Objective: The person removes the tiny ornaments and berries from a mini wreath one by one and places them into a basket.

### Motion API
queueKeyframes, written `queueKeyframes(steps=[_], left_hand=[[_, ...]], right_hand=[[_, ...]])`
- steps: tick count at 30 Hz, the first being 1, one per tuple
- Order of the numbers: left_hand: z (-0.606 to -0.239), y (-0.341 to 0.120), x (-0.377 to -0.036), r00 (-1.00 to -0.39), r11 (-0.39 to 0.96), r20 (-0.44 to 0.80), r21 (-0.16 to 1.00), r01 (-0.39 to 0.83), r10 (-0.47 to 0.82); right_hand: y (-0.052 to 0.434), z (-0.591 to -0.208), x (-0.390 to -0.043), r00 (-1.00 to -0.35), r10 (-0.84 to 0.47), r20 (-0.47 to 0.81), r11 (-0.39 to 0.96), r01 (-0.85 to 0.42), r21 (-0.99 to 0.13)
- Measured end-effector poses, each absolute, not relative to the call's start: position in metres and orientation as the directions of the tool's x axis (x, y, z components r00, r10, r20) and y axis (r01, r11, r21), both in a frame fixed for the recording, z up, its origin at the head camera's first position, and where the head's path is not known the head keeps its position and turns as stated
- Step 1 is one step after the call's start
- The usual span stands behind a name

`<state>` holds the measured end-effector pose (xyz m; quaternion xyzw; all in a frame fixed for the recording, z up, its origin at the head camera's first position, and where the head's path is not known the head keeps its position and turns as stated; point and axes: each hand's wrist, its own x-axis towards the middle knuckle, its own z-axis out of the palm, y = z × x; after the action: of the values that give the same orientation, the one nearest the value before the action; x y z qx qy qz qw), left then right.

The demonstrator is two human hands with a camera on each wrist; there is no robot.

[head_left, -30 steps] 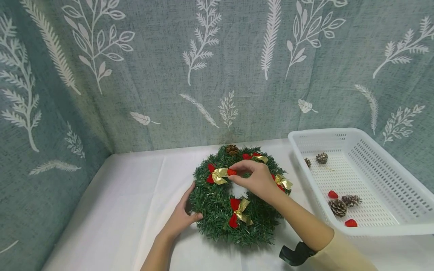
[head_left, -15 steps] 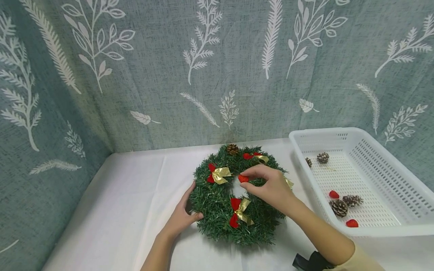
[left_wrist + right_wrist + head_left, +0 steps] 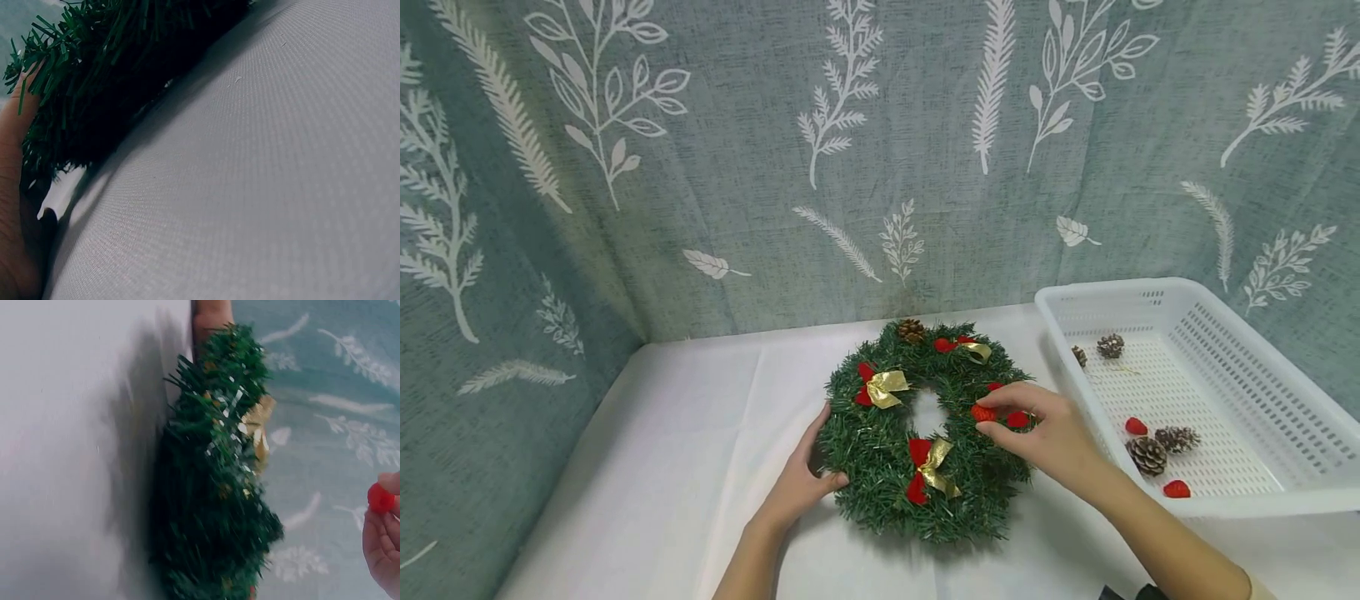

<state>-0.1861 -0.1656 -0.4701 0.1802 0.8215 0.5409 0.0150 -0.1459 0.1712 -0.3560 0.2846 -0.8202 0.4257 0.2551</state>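
Note:
A green wreath (image 3: 880, 450) with red-and-gold bows lies on the white table (image 3: 662, 467). My left hand (image 3: 801, 479) grips its left edge, thumb on the needles; the left wrist view shows the wreath's edge (image 3: 94, 81) against my palm. My right hand (image 3: 1048, 433) hovers over the wreath's right side and pinches a small red berry (image 3: 982, 412) between thumb and forefinger. The right wrist view shows that berry (image 3: 380, 498) at my fingertips, with the wreath (image 3: 212, 487) beside it.
A white perforated basket (image 3: 1262, 492) stands at the right with pine cones (image 3: 1147, 457) and red berries (image 3: 1176, 489) inside. A patterned teal curtain (image 3: 880, 150) hangs behind and to the left of the table.
My right hand has carried the red berry from the upper-left bow across the wreath's centre to its right side. The left hand has stayed on the wreath's left edge.

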Motion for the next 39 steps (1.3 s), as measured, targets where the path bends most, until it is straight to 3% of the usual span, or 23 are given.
queueKeyframes(steps=[5,12,18,27,39], left_hand=[[-0.47,-0.166,-0.186,-0.936,0.355,0.175,0.891,0.282,0.304],[-0.47,-0.165,-0.186,-0.936,0.352,0.178,0.892,0.284,0.304],[-0.471,-0.165,-0.186,-0.934,0.347,0.179,0.893,0.286,0.309],[-0.472,-0.165,-0.187,-0.934,0.351,0.168,0.894,0.279,0.314],[-0.473,-0.167,-0.186,-0.929,0.342,0.185,0.892,0.296,0.321]], right_hand=[[0.187,-0.349,-0.138,-0.69,-0.218,0.69,0.467,-0.695,-0.547],[0.207,-0.345,-0.121,-0.813,-0.076,0.577,0.567,-0.511,-0.646],[0.219,-0.35,-0.112,-0.879,0.029,0.476,0.58,-0.373,-0.724],[0.237,-0.351,-0.112,-0.841,0.089,0.534,0.645,-0.36,-0.674],[0.273,-0.34,-0.112,-0.869,0.196,0.455,0.605,-0.258,-0.754]])
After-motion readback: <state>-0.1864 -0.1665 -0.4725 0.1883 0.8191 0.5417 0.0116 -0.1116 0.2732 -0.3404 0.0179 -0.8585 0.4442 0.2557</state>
